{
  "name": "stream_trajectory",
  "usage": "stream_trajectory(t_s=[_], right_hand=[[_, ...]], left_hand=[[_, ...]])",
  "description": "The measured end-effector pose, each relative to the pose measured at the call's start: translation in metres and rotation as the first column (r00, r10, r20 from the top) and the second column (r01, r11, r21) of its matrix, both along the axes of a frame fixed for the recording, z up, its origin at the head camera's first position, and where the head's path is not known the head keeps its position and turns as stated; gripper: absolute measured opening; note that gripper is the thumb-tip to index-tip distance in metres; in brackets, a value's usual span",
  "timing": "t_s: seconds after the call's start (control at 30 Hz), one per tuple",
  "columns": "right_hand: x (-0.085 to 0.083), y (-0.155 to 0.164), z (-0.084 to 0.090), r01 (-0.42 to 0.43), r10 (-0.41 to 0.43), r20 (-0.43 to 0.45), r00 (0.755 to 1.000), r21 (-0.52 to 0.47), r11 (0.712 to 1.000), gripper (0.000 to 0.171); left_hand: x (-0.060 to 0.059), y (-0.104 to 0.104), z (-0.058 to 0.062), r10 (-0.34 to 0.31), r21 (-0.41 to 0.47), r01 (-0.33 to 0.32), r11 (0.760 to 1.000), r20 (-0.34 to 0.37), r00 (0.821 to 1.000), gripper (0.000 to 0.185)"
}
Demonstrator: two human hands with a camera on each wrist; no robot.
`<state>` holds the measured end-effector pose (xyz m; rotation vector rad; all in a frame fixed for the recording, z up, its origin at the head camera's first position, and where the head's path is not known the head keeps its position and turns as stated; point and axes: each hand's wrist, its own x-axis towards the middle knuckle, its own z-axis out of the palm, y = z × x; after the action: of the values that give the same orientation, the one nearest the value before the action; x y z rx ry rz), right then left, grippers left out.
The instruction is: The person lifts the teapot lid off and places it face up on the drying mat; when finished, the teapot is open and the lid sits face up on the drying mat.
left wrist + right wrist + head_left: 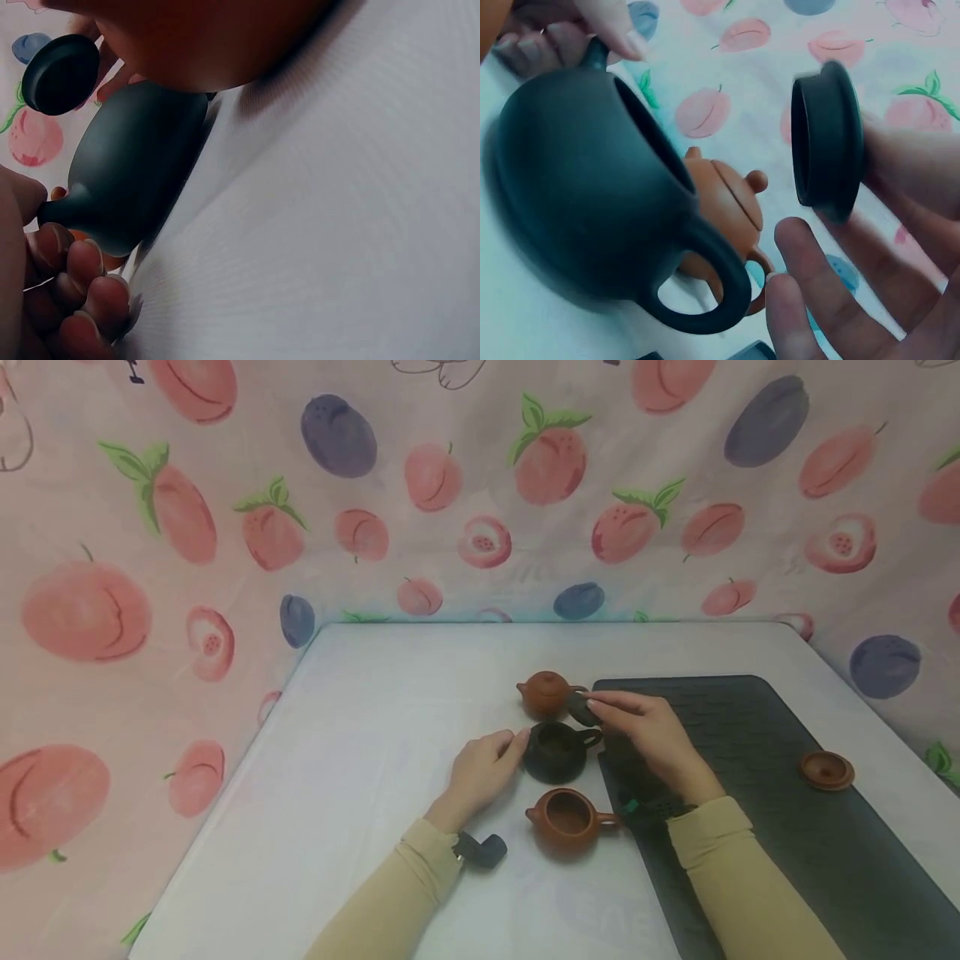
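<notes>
A dark, lidless teapot (551, 767) stands on the white table, its spout toward my left hand (482, 772). The left thumb and fingers pinch that spout (64, 210). My right hand (654, 735) holds a dark round teapot lid (829, 142) up beside the pot's open mouth, pinched from its top side; the knob is hidden behind the fingers. In the right wrist view the lid's inner rim faces the pot, with a gap between them. The pot's looped handle (731, 285) points toward the right arm.
Behind the dark pot is a small lidded reddish-brown teapot (546, 695). In front stands an orange-brown teapot (567, 842) without its lid. A dark tray (750, 718) covers the table's right side, with a brown lid (827, 772) near its right edge. Fruit-print cloth (450, 552) hangs behind.
</notes>
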<state>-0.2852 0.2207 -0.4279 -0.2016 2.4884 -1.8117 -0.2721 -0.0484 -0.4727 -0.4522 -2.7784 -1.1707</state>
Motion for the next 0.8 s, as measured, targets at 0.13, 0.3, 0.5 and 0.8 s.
stream_trajectory(t_s=[0.13, 0.3, 0.5, 0.8], right_hand=[[-0.002, 0.002, -0.001, 0.004, 0.003, 0.046, 0.999, -0.145, 0.989, 0.057], [-0.004, 0.009, -0.001, 0.024, 0.063, 0.158, 0.985, -0.496, 0.868, 0.032], [-0.004, 0.02, -0.001, 0.101, 0.207, 0.29, 0.934, -0.772, 0.628, 0.021], [-0.005, 0.027, -0.006, 0.169, 0.226, 0.33, 0.916, -0.832, 0.529, 0.018]], left_hand=[[0.001, 0.0, 0.0, -0.001, -0.001, 0.001, 1.0, 0.003, 1.0, 0.049], [0.002, 0.0, 0.002, 0.0, 0.008, 0.0, 1.0, -0.006, 1.0, 0.048], [0.002, 0.0, 0.003, 0.003, 0.012, -0.003, 1.0, 0.001, 1.0, 0.048], [0.002, 0.001, 0.002, -0.009, 0.021, 0.008, 1.0, 0.023, 1.0, 0.049]])
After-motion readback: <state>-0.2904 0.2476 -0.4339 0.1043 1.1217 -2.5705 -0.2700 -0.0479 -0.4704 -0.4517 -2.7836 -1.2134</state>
